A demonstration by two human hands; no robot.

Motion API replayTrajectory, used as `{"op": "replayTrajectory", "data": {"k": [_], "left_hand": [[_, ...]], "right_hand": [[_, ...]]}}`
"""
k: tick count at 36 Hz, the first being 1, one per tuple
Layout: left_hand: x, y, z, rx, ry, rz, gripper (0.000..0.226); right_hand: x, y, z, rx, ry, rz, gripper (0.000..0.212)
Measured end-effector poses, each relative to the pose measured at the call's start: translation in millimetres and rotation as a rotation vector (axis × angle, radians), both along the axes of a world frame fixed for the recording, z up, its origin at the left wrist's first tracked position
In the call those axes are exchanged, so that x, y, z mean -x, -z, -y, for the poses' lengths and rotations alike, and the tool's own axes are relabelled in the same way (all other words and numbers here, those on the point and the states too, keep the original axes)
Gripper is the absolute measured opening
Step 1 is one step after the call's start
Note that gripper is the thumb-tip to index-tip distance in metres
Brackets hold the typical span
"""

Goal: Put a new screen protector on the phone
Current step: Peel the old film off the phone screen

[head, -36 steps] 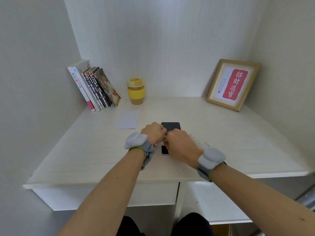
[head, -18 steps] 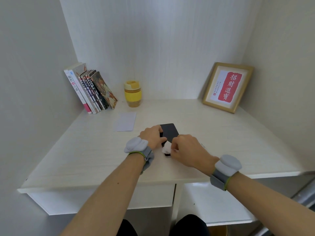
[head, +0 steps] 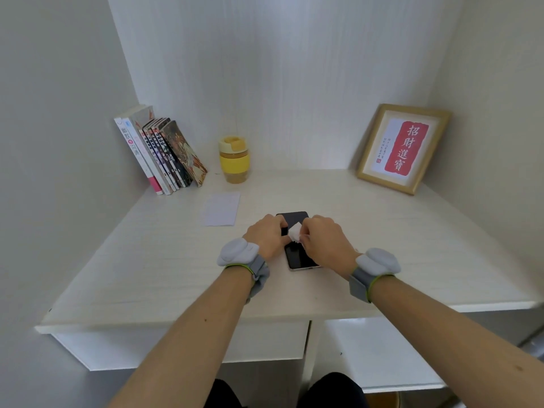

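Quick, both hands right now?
Left hand: holds the phone steady.
Right hand: pinches a small white wipe on the screen.

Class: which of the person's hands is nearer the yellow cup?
Left. The left hand is on the phone's left edge, on the cup's side; the right hand is further right, holding a white wipe.
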State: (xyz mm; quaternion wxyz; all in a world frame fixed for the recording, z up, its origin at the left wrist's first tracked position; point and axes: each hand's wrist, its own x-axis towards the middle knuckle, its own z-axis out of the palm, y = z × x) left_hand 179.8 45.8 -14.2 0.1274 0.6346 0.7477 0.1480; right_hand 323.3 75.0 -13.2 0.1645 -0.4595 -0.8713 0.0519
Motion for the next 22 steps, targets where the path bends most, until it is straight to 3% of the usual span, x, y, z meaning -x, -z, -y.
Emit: {"op": "replayTrajectory", "data": {"k": [22], "left_hand": [[11,4,-12,0.007,0.007,0.006,0.041]], "right_hand": [[26,4,-52,0.061,0.168,-0.139,0.018]]}}
